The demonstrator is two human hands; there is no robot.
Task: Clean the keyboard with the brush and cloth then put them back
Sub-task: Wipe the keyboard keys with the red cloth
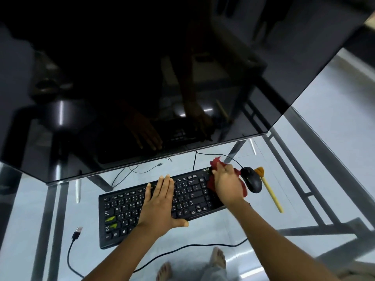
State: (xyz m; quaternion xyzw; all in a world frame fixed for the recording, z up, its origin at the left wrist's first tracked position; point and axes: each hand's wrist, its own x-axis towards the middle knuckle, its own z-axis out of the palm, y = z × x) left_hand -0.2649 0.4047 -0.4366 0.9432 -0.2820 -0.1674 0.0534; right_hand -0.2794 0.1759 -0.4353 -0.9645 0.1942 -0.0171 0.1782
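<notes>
The right hand [227,183] has its fingers curled over a bunched red cloth [242,188], gripping it and pressing it down on the far right end of the keyboard [125,207], about where the number pad and the top corner lie. The left hand [160,199] lies flat on the middle keys, fingers straight and close together, thumb out along the near edge, holding the board in place. The step in hand looks to be the wipe with the cloth. To do it well, the flat hand should bear down enough that the board does not slide on the glass bench [40,209], while the cloth is drawn in short strokes along the rows, not scrubbed across them, so that no keycap is caught and lifted. The mouse [251,179] sits just beside the cloth hand and its wire runs behind it, so strokes toward that end should stop short. The left hand will have to shift for the covered keys to be reached. The keyboard is black and low, set at a slant on the bench below the dark monitor [142,78], with two yellow-green marks on its left keys and its USB plug [78,233] lying loose. The brush [272,191], pale-handled with tan bristles, lies on the bench just right of the mouse.
</notes>
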